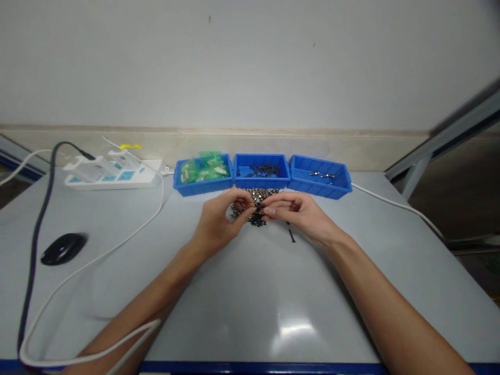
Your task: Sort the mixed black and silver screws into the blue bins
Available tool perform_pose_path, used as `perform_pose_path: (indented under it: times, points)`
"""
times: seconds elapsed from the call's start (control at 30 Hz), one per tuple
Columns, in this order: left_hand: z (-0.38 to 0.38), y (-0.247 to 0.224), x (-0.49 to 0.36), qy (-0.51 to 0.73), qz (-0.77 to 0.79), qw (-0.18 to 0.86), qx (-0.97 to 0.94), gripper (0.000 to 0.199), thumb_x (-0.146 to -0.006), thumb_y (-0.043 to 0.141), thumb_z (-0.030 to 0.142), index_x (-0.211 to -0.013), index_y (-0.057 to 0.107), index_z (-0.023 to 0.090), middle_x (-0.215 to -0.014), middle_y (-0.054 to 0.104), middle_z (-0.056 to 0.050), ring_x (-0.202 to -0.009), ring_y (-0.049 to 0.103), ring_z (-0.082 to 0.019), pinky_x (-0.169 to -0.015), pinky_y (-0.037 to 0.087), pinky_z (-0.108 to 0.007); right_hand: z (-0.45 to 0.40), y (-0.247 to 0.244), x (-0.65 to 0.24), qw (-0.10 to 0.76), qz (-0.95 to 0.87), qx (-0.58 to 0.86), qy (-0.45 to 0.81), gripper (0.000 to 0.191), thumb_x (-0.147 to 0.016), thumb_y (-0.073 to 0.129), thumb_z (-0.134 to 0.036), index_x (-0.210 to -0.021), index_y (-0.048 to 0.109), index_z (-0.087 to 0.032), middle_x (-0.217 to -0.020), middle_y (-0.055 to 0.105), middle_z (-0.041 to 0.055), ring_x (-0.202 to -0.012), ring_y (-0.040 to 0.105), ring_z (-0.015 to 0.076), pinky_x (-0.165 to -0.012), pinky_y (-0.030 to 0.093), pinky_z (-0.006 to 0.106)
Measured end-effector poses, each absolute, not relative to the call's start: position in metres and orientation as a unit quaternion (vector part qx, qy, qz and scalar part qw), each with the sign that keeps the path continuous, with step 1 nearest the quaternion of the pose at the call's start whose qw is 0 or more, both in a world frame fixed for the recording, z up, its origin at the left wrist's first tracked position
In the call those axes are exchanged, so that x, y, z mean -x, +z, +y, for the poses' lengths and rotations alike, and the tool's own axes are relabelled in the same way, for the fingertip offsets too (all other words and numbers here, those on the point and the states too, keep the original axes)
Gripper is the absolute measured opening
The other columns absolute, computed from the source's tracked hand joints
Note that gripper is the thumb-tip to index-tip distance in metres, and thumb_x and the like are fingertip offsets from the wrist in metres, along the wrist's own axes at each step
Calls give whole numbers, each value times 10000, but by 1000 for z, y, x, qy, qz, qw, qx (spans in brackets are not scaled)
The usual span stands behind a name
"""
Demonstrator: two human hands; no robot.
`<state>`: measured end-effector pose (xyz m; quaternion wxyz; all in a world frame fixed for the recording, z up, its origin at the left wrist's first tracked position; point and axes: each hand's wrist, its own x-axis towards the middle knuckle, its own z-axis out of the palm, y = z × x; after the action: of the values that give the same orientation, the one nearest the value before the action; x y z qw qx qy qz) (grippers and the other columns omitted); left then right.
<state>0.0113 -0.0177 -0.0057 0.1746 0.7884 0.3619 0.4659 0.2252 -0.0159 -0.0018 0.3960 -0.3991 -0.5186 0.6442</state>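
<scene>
Over a pile of small screws [258,220], dark and silvery mixed, my two hands meet with fingertips nearly touching. My left hand [216,221] is closed in a pinch of thumb and forefinger at the pile's left side. From the right, my right hand [300,211] also pinches, its fingertips over the middle of the pile. Whatever lies between the fingertips is too small and dark to make out against the screws. One loose black screw [292,236] lies on the table just below my right hand. Both hands hide part of the pile.
Three blue bins stand behind the pile: a left bin [203,188] with green bags, a middle bin [261,182] with dark screws, a right bin [320,189] with a few metal parts. A power strip [150,179], black mouse [64,249] and white cable [113,250] occupy the left.
</scene>
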Motion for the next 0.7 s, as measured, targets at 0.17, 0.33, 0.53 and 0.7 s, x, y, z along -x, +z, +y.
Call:
perform_pose_path:
  times: [0.17,0.33,0.53,0.7]
  points:
    - [-19,-6,-12,433,352,158,-815,130,-858,724,121,-923,626,176,-830,696,5,-742,648,-120,-707,521,-224,-16,-5,-222,407,-515,430,620,254,-689,894,-337,-849,772,-182,-698,743,23,-667,697,155,-702,570,312]
    - [-14,-11,-7,368,359,84,-854,48,-906,677,172,-889,633,185,-835,696,-20,-796,640,-172,-742,509,-284,-14,-5,-223,482,-526,426,556,366,-715,875,-321,-1058,771,-244,-1099,775,59,-972,723,209,-922,578,388]
    - [-11,-14,-6,334,371,84,-862,71,-929,625,179,-862,645,183,-817,687,-28,-787,626,-182,-749,497,-296,-11,0,-234,487,-612,416,463,568,-833,759,-293,-1380,606,-325,-1476,584,52,-1212,648,245,-1012,545,410]
    - [-13,-13,-8,323,366,88,-868,78,-925,629,163,-851,649,180,-807,690,-26,-775,623,-180,-739,492,-291,-10,5,-254,343,-707,531,316,239,-764,752,-250,-993,730,-188,-748,735,35,-671,675,186,-663,538,321]
